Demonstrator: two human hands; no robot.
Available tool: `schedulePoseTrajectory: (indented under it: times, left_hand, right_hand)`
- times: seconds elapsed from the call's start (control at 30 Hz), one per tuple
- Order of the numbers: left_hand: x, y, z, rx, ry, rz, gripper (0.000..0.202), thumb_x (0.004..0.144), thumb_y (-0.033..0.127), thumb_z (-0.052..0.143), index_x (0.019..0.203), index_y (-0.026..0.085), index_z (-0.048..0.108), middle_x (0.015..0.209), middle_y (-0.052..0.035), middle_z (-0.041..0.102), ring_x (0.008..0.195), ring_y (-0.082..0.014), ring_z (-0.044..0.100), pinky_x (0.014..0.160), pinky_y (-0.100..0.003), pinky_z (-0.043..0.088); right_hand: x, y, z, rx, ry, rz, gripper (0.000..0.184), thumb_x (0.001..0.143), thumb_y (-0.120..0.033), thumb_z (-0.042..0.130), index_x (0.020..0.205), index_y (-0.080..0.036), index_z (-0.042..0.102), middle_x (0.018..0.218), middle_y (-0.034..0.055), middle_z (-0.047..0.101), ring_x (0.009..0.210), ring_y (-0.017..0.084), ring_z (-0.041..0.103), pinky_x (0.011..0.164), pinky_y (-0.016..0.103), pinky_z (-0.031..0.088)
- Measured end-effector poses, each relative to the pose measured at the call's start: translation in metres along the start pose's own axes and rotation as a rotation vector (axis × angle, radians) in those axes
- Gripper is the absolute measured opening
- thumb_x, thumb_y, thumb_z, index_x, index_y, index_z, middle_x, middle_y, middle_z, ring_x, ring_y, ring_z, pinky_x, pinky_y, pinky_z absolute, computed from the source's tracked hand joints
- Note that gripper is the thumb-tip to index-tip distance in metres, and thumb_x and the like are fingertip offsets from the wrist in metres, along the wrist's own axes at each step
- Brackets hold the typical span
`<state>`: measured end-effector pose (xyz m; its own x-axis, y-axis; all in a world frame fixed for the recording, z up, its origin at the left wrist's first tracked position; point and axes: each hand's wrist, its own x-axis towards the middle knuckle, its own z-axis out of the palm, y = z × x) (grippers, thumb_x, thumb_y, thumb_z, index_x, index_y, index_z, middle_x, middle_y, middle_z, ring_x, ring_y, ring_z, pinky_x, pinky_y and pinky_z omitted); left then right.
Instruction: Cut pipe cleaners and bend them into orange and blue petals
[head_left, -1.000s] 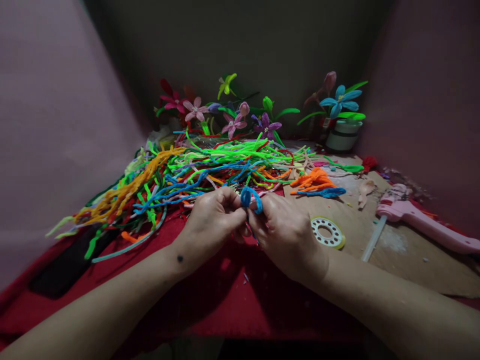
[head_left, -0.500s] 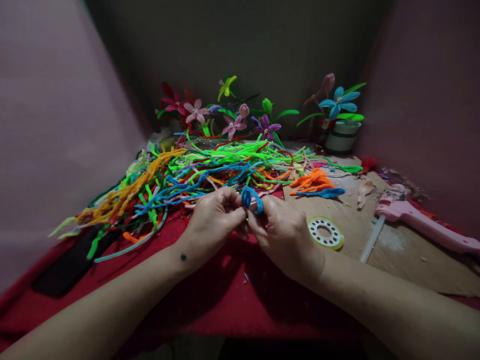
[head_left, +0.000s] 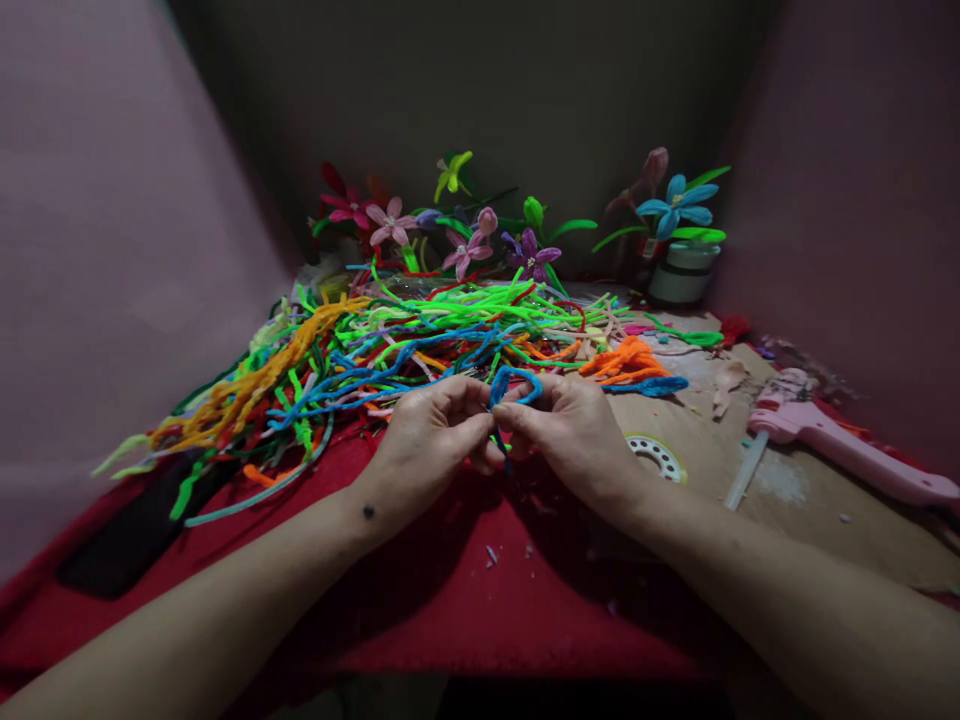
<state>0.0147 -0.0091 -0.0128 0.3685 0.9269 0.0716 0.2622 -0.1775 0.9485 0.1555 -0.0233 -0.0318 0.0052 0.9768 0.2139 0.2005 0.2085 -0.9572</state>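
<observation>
Between my hands, above the near edge of a colourful heap, is a blue pipe cleaner [head_left: 528, 376] bent into a loop. Its short tail hangs down between the fingertips. My left hand [head_left: 439, 425] is closed, thumb and fingers pinching the pipe cleaner at the base of the loop. From the other side my right hand [head_left: 566, 425] pinches the loop between thumb and forefinger. Just behind lies the heap of loose pipe cleaners [head_left: 450, 320] in green, blue, orange and red. Folded orange pipe cleaners [head_left: 626, 360] and a blue folded bundle [head_left: 652, 387] lie right of it.
A pink glue gun [head_left: 840, 440] rests on a brown board [head_left: 795, 540] at the right. A white tape spool [head_left: 656, 455] is partly behind my right hand. Pipe-cleaner flowers [head_left: 465, 250] and a pot [head_left: 684, 272] stand behind. A black phone-like object [head_left: 124, 545] lies left on red cloth [head_left: 480, 620].
The blue loop has opened wider and leans to the right, and its tail now shows below the fingers. My right hand has turned a little and covers part of the tape spool.
</observation>
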Motion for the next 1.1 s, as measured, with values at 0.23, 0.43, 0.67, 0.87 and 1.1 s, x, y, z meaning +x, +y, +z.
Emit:
schedulePoseTrajectory:
  times: [0.23,0.43,0.67,0.87,1.1]
  left_hand:
    - [0.002,0.000,-0.003,0.036,-0.016,0.008,0.010,0.078,0.018,0.056,0.087,0.012,0.058,0.061,0.0002,0.066,0.054,-0.0123,0.063,0.055,-0.022,0.052]
    - [0.004,0.002,-0.007,-0.150,-0.196,-0.103,0.009,0.082,0.020,0.053,0.084,0.012,0.056,0.061,-0.0029,0.069,0.053,-0.0122,0.064,0.057,-0.022,0.051]
    - [0.007,0.002,-0.012,-0.048,-0.270,-0.178,0.011,0.081,0.024,0.053,0.079,0.015,0.048,0.058,0.0000,0.064,0.043,-0.0096,0.057,0.044,-0.020,0.045]
    - [0.015,0.000,-0.025,0.238,-0.470,-0.179,0.013,0.081,0.028,0.049,0.074,0.018,0.044,0.055,0.0006,0.060,0.049,-0.0127,0.059,0.045,-0.021,0.044]
    - [0.018,0.008,-0.042,0.389,-0.529,-0.142,0.013,0.078,0.030,0.053,0.071,0.019,0.049,0.052,0.0028,0.054,0.045,-0.0106,0.051,0.043,-0.020,0.041]
  right_hand:
    - [0.008,0.002,-0.005,0.393,-0.030,0.096,0.028,0.070,-0.039,0.067,0.084,-0.016,0.059,0.070,-0.0016,0.059,0.058,0.010,0.055,0.054,0.024,0.044]
    - [0.011,0.008,-0.005,0.535,-0.063,0.159,0.019,0.069,-0.031,0.069,0.070,-0.015,0.060,0.060,-0.0023,0.057,0.052,0.008,0.052,0.053,0.023,0.043]
    - [0.013,0.007,-0.003,0.701,-0.100,0.258,0.021,0.064,-0.031,0.071,0.063,-0.013,0.059,0.057,-0.0012,0.058,0.050,0.009,0.053,0.051,0.024,0.045]
    - [0.015,0.007,-0.005,0.703,-0.024,0.265,0.021,0.063,-0.028,0.072,0.059,-0.014,0.057,0.053,-0.0024,0.055,0.045,0.008,0.049,0.047,0.022,0.041]
    - [0.016,0.009,-0.009,0.742,-0.051,0.226,0.017,0.067,-0.026,0.070,0.061,-0.014,0.059,0.054,-0.0016,0.056,0.046,0.009,0.051,0.045,0.024,0.040]
